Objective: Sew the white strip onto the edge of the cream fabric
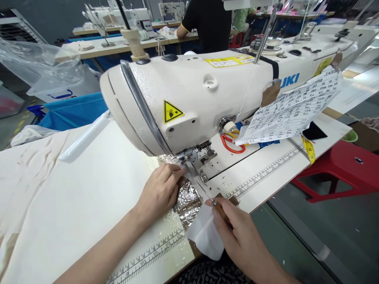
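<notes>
I log right hand (pixel 241 236) closed round awl (pixel 221 213); left hand (pixel 160 189) near needle area of machine (pixel 186 90), grip unclear; awl slipping off cloth (pixel 207 232) could jab fingers.

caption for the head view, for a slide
Left hand near the needle area and right hand gripping a wooden-handled tool at a sewing machine.

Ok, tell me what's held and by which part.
The right hand has its grip on the brown wooden handle of a slim metal-shafted tool; whether the left hand holds anything cannot be told.
</notes>
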`<state>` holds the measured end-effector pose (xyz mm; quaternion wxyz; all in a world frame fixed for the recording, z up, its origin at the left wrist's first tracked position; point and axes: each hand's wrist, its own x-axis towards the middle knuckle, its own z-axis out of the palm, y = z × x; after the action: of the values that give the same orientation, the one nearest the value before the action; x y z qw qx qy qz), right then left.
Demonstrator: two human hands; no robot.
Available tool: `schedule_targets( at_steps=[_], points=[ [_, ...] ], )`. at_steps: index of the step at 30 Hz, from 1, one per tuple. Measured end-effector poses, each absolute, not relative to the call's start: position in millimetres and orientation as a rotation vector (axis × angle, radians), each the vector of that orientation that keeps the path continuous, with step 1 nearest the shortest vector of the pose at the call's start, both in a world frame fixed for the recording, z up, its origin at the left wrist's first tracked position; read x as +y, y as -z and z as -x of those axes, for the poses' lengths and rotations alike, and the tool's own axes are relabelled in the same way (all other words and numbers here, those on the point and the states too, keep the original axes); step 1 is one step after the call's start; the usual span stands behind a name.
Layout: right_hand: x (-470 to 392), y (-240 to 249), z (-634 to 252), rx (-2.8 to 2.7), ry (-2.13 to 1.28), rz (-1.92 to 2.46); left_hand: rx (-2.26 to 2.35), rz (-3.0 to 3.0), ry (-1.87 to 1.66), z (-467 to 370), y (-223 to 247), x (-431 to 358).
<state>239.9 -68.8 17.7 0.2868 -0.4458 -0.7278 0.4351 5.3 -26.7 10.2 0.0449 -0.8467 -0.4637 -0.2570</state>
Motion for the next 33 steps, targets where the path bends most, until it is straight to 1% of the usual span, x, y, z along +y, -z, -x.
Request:
schedule_targets(
  at_steps=[3,9,16,25,33],
  points=[
    [-65.3,-18.0,-237.3,-1.961,-1.153,1.186,-1.385,2.605,0.777,-4.7,-8.7,-25.9],
    [-54.5,-19.1,-228.7,-2.006,-1.071,1.171,-1.479,2.492,0.603,-3.1,-4.9,-24.7],
    [-46.6,-20.8,-221.3,-2.053,-1.064,1.191,-1.376,2.626,0.804,-5.8,-11.4,-30.5],
    [-42.2,-18.5,-216.3,-2.093,-0.989,1.169,-1.393,2.54,0.568,-6.1,-7.2,-27.9],
    [-42.0,-17.9,-217.0,-2.176,-0.889,1.121,-1.461,2.484,0.511,-5.8,-4.0,-27.7]
  ],
)
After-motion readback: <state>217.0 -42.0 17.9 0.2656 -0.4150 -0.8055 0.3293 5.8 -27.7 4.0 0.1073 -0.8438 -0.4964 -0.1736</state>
